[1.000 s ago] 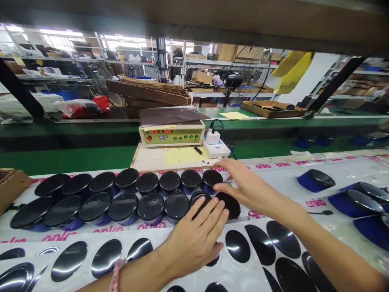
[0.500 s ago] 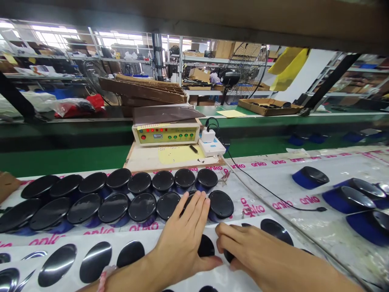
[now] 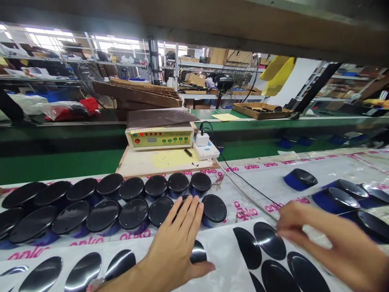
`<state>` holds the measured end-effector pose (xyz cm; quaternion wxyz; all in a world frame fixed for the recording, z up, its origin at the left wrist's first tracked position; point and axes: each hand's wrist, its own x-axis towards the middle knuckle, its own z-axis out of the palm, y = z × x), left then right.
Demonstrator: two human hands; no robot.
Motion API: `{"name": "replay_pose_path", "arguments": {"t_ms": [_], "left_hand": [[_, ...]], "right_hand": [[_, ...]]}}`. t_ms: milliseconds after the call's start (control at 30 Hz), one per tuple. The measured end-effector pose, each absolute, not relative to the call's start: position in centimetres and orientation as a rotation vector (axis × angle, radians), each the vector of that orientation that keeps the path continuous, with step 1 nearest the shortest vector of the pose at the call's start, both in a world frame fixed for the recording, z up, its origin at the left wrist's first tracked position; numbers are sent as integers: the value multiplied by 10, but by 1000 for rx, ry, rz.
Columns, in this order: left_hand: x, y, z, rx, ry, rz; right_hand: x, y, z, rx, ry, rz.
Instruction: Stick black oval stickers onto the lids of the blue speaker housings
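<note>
The left hand (image 3: 174, 247) lies open, fingers over a black-topped tub (image 3: 182, 204) in the near row; flat, even pressure would likely steady it best. The right hand (image 3: 331, 239), blurred, curls near a black disc (image 3: 269, 240); I cannot tell whether it holds anything.

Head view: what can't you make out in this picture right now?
All in the head view:
- Covered lid: mostly hidden by the left hand.
- Right hand: blurred, so I can't tell whether its fingertips hold anything.
- Small display: too small to read.
- Front row's leftmost container: cut off by the left edge.
</note>
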<state>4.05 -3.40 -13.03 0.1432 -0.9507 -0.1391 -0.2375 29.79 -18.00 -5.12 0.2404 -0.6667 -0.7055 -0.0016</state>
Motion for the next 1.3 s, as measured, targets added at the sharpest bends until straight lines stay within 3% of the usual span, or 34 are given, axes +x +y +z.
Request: {"name": "replay_pose_path", "arguments": {"t_ms": [133,433,533,867,1033,1167,1300], "left_hand": [[41,-34,-130,-2724,-381,-710],[45,-18,-135,-2539,-193,-850],[46,-17,-136,-2551,-197,-857],[45,-31,-133,-2669,-355,-811],[39,-29,-119,-2703,-375,-692],[28,-20,-90,-2826,-492,-474],[22,-13,-59,-3013,-672,-216]], "right_hand": [[342,-131,-42,-1868,-1436,-5],[378,61,-95,-1900,-1571,92],[392,48,-96,-1991,-1542,56],[437,-110,-94,-2252,-1279,-228],[393,-102,-75,-2013,-1225,-416],[356,-72,-61,-1819,-1268,-246],[340,-22,-80,-1742,-1324,32]]}}
